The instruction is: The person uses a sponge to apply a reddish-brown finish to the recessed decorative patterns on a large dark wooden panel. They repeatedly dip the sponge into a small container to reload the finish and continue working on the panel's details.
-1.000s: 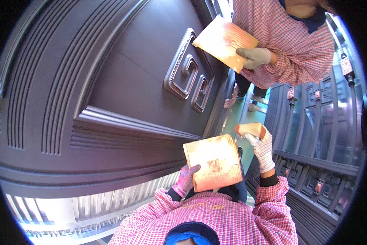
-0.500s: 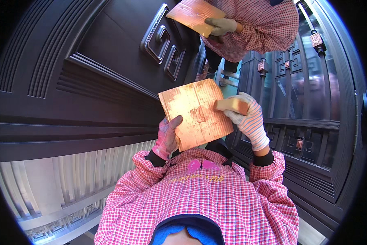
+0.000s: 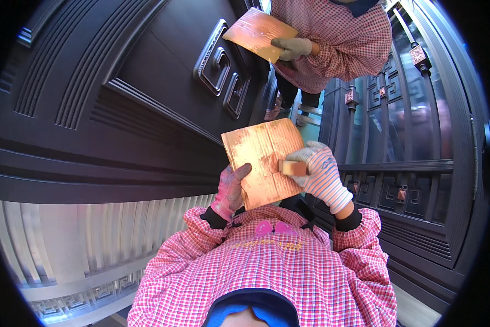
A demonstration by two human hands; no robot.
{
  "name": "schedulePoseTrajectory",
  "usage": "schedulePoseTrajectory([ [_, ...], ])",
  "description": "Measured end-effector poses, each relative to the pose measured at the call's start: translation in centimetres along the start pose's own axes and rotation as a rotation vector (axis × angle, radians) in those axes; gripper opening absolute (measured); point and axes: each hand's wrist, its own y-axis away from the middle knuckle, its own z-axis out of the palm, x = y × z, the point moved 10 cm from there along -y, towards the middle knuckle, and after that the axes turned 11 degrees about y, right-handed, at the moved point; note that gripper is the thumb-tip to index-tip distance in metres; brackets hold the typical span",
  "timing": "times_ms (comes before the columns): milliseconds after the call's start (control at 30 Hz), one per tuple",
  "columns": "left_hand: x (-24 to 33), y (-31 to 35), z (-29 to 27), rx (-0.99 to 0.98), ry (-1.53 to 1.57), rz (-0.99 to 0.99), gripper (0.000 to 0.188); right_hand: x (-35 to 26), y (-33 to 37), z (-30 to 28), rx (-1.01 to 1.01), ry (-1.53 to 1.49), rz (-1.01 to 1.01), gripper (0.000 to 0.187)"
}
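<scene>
A square piece of corrugated cardboard [image 3: 258, 141], smeared with wet-looking, shiny copper-gold stuff, is tilted up in front of my chest. My left hand [image 3: 231, 191], in a stained pink glove, grips its lower left edge with the thumb across the face. In a striped white glove, my right hand [image 3: 322, 177] pinches a small tan sponge block [image 3: 294, 168]. The sponge's left end meets the cardboard right of its middle, beside a darker patch of the coating. My right fingers partly hide the block.
Ahead, a co-worker in a checked smock [image 3: 332, 49] holds another coated cardboard piece [image 3: 258, 32] in a gloved hand. A dark panelled door [image 3: 147, 60] with raised frames rises at left, above silvery fluted metal [image 3: 119, 226]. Dark grille doors [image 3: 408, 169] with copper-coloured ornaments stand at right.
My right hand has brought the sponge left and down over the cardboard, toward its middle. The cardboard and left hand have shifted slightly right and down in view. My left grip is the same.
</scene>
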Motion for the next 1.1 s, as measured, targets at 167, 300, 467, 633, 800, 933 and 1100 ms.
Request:
schedulePoseTrajectory([
  [167, -0.7, -0.3, -2.2, 0.056, -0.051, -0.017, 0.051, 2.7, 0.2, 0.8, -0.009, -0.018, 0.081, 0.039],
  [300, -0.6, -0.4, -3.0, 0.111, -0.109, 0.002, 0.044, 3.0, 0.2, 3.2, -0.066, -0.066, 0.063, 0.036],
  [467, 0.1, -0.4, -5.1, 0.215, -0.119, 0.059, 0.044, 7.5, -0.9, 2.5, 0.067, -0.131, 0.179, 0.035],
  [633, -1.9, -0.2, -8.9, 0.297, -0.085, -0.010, 0.045, 16.5, -1.8, 10.9, 0.213, -0.786, 0.583, 0.036],
  [800, -5.0, 0.4, -13.0, 0.364, -0.031, -0.077, 0.043, 15.1, -10.3, 11.9, 0.329, -1.157, 0.494, 0.033],
  [933, -6.8, 1.2, -16.3, 0.497, -0.062, -0.195, 0.045, 15.4, -17.3, 15.7, 0.415, -1.207, 0.380, 0.032],
  [1100, -8.6, 0.9, -18.9, 0.533, -0.005, -0.206, 0.049, 13.6, -23.6, 13.8, 0.584, -1.009, 0.274, 0.051],
])
